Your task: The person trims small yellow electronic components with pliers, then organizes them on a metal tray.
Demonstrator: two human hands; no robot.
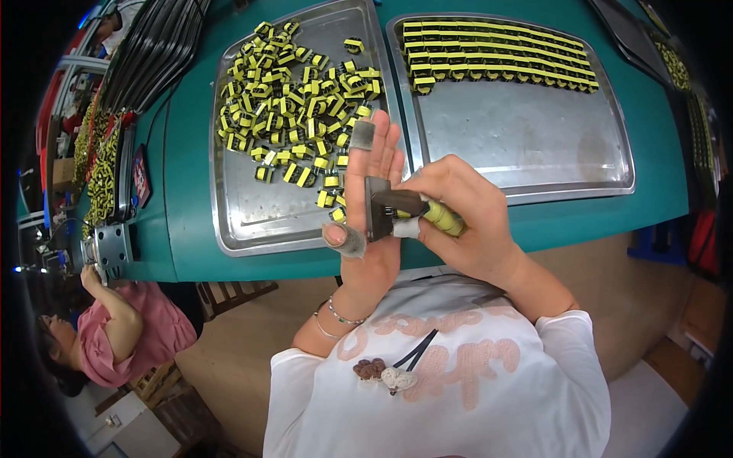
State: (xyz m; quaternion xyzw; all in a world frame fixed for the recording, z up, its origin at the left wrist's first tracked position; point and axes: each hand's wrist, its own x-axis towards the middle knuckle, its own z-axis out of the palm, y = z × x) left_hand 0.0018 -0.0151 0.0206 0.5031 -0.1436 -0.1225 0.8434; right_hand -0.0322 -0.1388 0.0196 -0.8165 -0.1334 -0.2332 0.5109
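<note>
My left hand (365,259) is held palm up with its fingers stretched out, grey wraps on the thumb and one finger. Closed around the yellow-green handle (443,219) of a dark-headed hand tool is my right hand (477,217). The tool's dark flat head (377,208) lies over my left palm; whether it touches the skin I cannot tell. Behind my left fingers, many loose yellow-and-black coil parts (305,107) are heaped in a metal tray (244,243). In a second metal tray (527,145), similar coil parts (496,57) stand in neat rows along the far side.
Both trays rest on a green table (183,191). Stacked black trays (156,57) stand at the far left, near a metal bracket (114,243). A co-worker in a pink top (145,328) sits at the left. Another dark tray (630,34) lies at the far right.
</note>
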